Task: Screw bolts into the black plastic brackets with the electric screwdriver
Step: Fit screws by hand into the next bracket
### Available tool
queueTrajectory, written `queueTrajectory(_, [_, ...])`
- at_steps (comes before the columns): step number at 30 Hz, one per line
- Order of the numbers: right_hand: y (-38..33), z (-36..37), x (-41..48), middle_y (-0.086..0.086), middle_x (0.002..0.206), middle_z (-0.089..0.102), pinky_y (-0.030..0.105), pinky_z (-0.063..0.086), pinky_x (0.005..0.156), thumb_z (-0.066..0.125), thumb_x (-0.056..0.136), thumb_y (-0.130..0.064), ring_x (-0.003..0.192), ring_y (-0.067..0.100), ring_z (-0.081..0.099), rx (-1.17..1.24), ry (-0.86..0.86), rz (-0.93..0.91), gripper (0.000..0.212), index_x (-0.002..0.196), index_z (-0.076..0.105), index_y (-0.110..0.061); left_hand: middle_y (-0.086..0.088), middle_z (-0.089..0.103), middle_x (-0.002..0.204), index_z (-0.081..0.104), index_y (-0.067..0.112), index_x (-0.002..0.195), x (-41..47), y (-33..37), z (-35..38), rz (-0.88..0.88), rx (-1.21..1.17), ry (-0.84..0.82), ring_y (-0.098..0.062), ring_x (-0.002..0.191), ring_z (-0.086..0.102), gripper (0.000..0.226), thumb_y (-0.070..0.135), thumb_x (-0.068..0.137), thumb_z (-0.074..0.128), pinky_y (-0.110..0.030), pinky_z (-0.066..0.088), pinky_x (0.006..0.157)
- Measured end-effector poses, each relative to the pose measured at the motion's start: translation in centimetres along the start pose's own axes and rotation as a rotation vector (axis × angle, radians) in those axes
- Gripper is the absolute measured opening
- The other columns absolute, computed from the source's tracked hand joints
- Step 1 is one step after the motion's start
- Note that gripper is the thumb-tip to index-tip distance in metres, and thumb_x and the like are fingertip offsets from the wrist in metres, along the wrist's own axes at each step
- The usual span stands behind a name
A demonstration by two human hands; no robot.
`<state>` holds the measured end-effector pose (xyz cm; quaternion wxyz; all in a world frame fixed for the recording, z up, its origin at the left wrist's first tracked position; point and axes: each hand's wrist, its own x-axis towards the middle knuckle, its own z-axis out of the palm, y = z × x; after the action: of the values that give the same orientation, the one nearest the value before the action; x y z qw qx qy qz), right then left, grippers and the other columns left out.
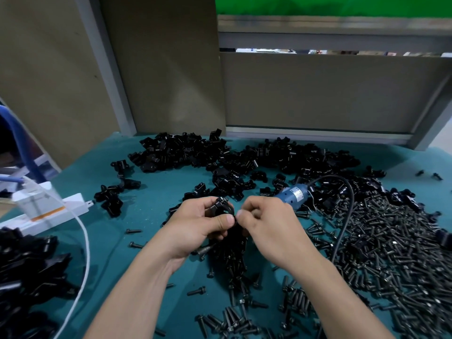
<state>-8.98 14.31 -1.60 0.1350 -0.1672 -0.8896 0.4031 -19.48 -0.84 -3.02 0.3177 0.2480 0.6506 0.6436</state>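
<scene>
A black bracket [220,207] is gripped in the curled fingers of the left hand [195,223], held up over the desk [159,192] at the centre of the view. The thumb and forefinger of the right hand [266,226] are pinched together at the bracket's 3 o'clock edge. A bolt is judged to be held there, though it is hidden by the fingertips. The electric screwdriver [294,195] lies unheld at 2 o'clock, just beyond the right hand. Loose bolts [391,241] are spread from 3 to 5 o'clock, and a heap of brackets [195,152] lies at 12 o'clock.

The bolt should be lined up square with the bracket's hole and started by hand, so that cross-threading is avoided. The bracket should be kept firmly braced before the driver is picked up.
</scene>
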Motion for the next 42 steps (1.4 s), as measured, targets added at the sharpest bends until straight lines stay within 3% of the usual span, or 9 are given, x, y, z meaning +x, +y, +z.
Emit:
queueTrajectory(4, [-0.1,0.1,-0.3,-0.008,0.055,0.057,0.017,0.037,0.046,0.063,0.095,-0.013,0.049,0.006,0.047,-0.025,-0.077,-0.048,0.022,0.079,0.063,-0.027,-0.004,0.071,0.079,0.081,0.022,0.089,-0.3,0.2,-0.3,0.024,0.019,-0.037,-0.013,0.067,0.065,0.021,0.001,0.089,0.076,-0.022,0.053,0.062])
queueTrajectory(11, [-0.1,-2.0,0.1,-0.009,0.065,0.068,0.018,0.042,0.05,0.069,0.088,-0.025,0.055,0.006,0.056,-0.148,-0.134,-0.065,0.014,0.075,0.068,-0.03,-0.009,0.071,0.082,0.076,0.009,0.095,-0.4,0.3,-0.1,0.002,0.043,-0.045,-0.016,0.069,0.065,0.014,-0.002,0.088,0.077,-0.024,0.053,0.063])
queueTrajectory(16, [-0.1,-2.1,0.2,0.001,0.068,0.066,0.033,0.045,0.056,0.068,0.093,-0.028,0.063,0.018,0.058,-0.216,-0.2,-0.067,0.02,0.074,0.068,-0.027,-0.012,0.072,0.086,0.075,0.004,0.101,-0.4,0.2,-0.1,-0.012,0.078,-0.054,-0.017,0.073,0.064,0.016,-0.002,0.087,0.079,-0.024,0.053,0.064])
queueTrajectory(20, [0.1,-1.7,0.0,0.004,0.06,0.053,0.032,0.035,0.053,0.063,0.098,-0.031,0.054,0.015,0.042,-0.19,-0.225,-0.06,0.032,0.072,0.062,-0.014,-0.011,0.072,0.087,0.075,0.005,0.103,-0.4,0.2,-0.1,-0.017,0.081,-0.072,-0.015,0.073,0.064,0.018,-0.001,0.086,0.08,-0.024,0.053,0.064])
queueTrajectory(25, [-0.3,-1.5,-0.1,-0.002,0.059,0.064,0.031,0.048,0.054,0.067,0.096,-0.03,0.054,0.018,0.057,-0.091,-0.111,0.001,0.019,0.078,0.068,-0.025,-0.01,0.071,0.084,0.076,0.007,0.1,-0.2,0.1,0.1,-0.017,0.089,-0.048,-0.015,0.071,0.065,0.013,0.002,0.088,0.079,-0.025,0.054,0.065])
queueTrajectory(28, [-0.6,-0.9,-0.1,0.004,0.059,0.068,0.041,0.055,0.059,0.064,0.1,-0.034,0.057,0.025,0.064,-0.087,-0.058,0.036,0.032,0.072,0.067,-0.019,-0.009,0.07,0.083,0.076,0.006,0.099,-0.3,0.1,0.2,-0.008,0.073,-0.034,-0.015,0.069,0.065,0.014,0.0,0.088,0.079,-0.024,0.054,0.064])
queueTrajectory(31, [-0.6,-0.7,-0.3,0.012,0.064,0.069,0.046,0.054,0.062,0.055,0.105,-0.042,0.052,0.022,0.058,-0.066,-0.058,0.053,0.045,0.073,0.066,-0.011,-0.007,0.07,0.079,0.076,0.009,0.096,-0.4,0.2,0.4,0.005,0.054,-0.025,-0.014,0.068,0.065,0.015,-0.003,0.087,0.078,-0.023,0.054,0.063])
queueTrajectory(36, [-0.4,-1.5,-0.1,-0.003,0.064,0.071,0.038,0.053,0.062,0.061,0.101,-0.03,0.059,0.018,0.064,-0.031,-0.1,0.034,0.024,0.078,0.064,-0.025,-0.008,0.07,0.081,0.075,0.006,0.101,-0.3,0.2,0.7,-0.003,0.049,-0.033,-0.014,0.068,0.065,0.015,-0.001,0.089,0.077,-0.022,0.053,0.062])
queueTrajectory(42, [-0.3,-0.8,-0.1,0.008,0.063,0.065,0.039,0.045,0.055,0.052,0.105,-0.044,0.053,0.017,0.052,-0.063,-0.051,0.059,0.043,0.075,0.063,-0.016,-0.002,0.069,0.075,0.076,0.011,0.096,-0.2,0.3,0.8,0.005,0.04,-0.028,-0.013,0.066,0.065,0.014,-0.001,0.089,0.076,-0.022,0.053,0.062])
